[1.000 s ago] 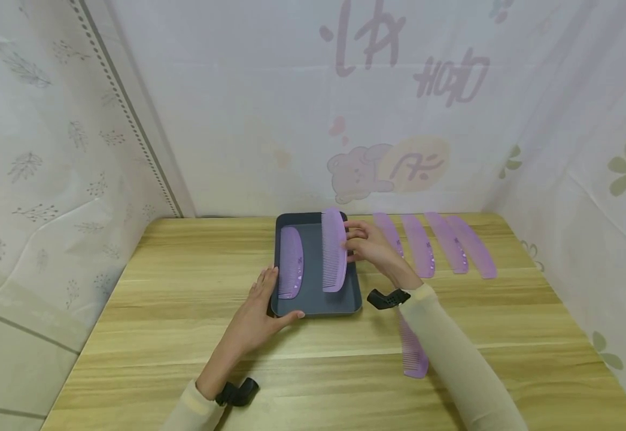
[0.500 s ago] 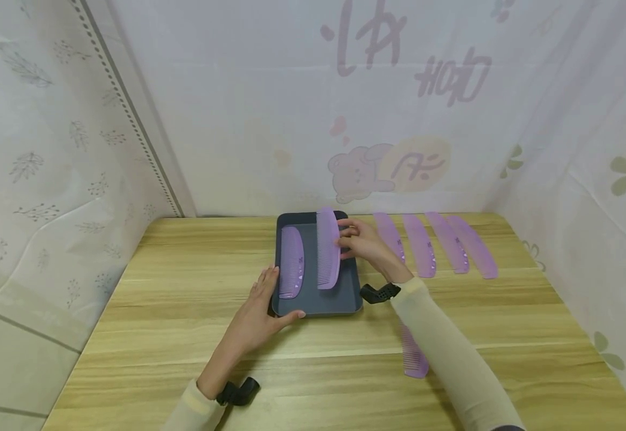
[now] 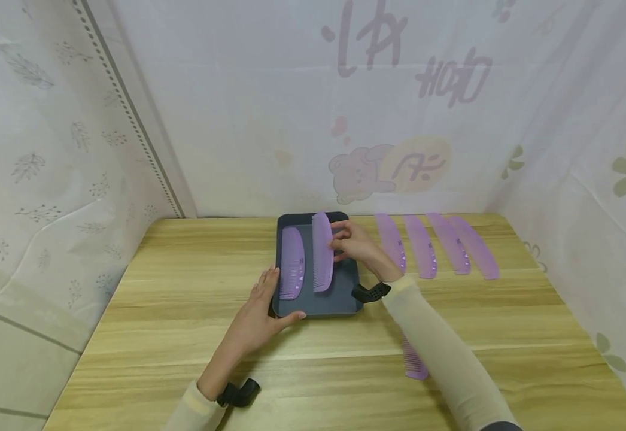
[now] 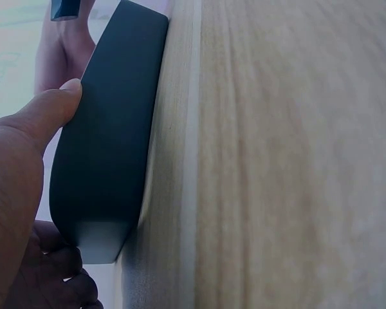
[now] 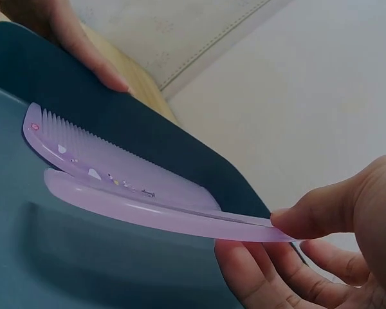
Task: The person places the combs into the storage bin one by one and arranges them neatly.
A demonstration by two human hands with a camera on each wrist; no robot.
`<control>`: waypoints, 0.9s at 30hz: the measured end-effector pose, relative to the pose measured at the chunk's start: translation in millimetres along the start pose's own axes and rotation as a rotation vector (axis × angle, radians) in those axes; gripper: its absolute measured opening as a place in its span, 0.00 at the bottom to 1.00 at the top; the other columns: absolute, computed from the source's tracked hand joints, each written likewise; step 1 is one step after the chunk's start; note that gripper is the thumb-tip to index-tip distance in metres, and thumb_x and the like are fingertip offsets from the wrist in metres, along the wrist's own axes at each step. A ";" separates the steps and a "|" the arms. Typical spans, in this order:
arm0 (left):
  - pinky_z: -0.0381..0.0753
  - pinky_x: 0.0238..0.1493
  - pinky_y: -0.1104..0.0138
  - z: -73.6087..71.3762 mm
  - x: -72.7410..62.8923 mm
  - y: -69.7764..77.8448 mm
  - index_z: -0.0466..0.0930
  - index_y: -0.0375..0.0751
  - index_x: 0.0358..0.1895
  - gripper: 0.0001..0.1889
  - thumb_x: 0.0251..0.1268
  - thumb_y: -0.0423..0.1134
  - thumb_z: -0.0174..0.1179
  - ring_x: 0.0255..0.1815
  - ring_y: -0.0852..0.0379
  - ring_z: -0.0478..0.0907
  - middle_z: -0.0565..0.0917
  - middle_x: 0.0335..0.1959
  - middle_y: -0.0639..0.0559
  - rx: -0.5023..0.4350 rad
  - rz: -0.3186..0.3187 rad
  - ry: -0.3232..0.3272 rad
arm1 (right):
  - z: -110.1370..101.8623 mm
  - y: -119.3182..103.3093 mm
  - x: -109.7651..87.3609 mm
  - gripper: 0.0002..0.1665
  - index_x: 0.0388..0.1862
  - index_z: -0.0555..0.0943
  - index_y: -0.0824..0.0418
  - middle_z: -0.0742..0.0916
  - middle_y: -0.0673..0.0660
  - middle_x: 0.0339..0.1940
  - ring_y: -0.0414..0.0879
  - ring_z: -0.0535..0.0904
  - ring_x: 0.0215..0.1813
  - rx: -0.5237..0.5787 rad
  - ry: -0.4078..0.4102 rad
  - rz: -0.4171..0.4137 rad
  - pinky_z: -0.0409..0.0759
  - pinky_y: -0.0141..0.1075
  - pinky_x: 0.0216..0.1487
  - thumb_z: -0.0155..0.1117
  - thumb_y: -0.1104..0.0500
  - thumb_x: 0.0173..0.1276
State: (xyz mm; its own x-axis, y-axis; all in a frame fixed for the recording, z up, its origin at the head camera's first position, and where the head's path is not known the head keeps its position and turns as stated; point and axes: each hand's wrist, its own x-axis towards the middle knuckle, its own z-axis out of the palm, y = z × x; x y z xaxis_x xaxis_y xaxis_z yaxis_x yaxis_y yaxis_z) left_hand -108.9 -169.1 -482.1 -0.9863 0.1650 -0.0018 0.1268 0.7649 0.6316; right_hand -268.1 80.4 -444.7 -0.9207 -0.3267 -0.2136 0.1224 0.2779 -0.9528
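In the head view, my right hand (image 3: 357,245) pinches a purple comb (image 3: 321,257) by its curved back, between thumb and fingers. The comb stands upright in the picture, teeth to the left, over the middle of the dark grey tray (image 3: 340,306). The right wrist view shows this held comb (image 5: 161,219) edge-on, above the tray floor, with a shadow below it. Another purple comb (image 3: 292,263) lies along the tray's left wall. My left hand (image 3: 254,323) grips the tray's near left corner, its thumb (image 4: 55,106) on the front rim and fingers along the left side.
Several purple combs (image 3: 419,246) lie in a slanted row on the wooden table (image 3: 184,287), right of the tray. One more comb (image 3: 415,362) lies nearer, partly hidden under the right sleeve (image 3: 442,353). A printed cloth (image 3: 270,120) hangs behind the table.
My right hand has moved left with the comb, from the tray's right side to over its middle, closer to the lying comb. My left hand stays on the tray corner.
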 end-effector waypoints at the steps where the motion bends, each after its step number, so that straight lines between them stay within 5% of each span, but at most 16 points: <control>1: 0.48 0.86 0.47 0.3 0.2 0.0 0.41 0.45 0.85 0.65 0.53 0.77 0.64 0.87 0.46 0.41 0.46 0.87 0.48 0.000 0.001 0.001 | 0.9 0.2 0.6 0.32 0.73 0.68 0.64 0.84 0.67 0.54 0.48 0.85 0.42 0.000 0.001 0.004 0.91 0.37 0.38 0.62 0.68 0.72; 18: 0.48 0.86 0.47 1.2 0.3 1.0 0.42 0.43 0.85 0.65 0.53 0.78 0.63 0.87 0.46 0.42 0.46 0.86 0.47 0.008 0.022 0.007 | 3.5 2.4 -1.7 0.32 0.75 0.66 0.65 0.83 0.68 0.58 0.57 0.86 0.50 -0.042 -0.014 -0.019 0.92 0.40 0.44 0.59 0.67 0.74; 27: 0.48 0.86 0.47 0.1 -1.0 0.2 0.42 0.42 0.84 0.65 0.53 0.77 0.64 0.87 0.45 0.42 0.46 0.86 0.47 0.007 0.024 0.010 | 0.0 -0.5 -17.5 0.34 0.75 0.67 0.64 0.82 0.67 0.60 0.65 0.85 0.54 -0.086 -0.015 -0.108 0.90 0.53 0.51 0.65 0.63 0.73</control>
State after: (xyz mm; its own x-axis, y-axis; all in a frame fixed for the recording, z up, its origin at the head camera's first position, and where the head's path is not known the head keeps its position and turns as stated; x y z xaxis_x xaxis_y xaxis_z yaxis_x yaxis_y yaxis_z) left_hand -107.8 -169.0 -482.1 -0.9839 0.1773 0.0206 0.1510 0.7651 0.6259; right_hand -252.1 86.0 -440.4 -0.9211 -0.3720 -0.1146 -0.0100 0.3169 -0.9484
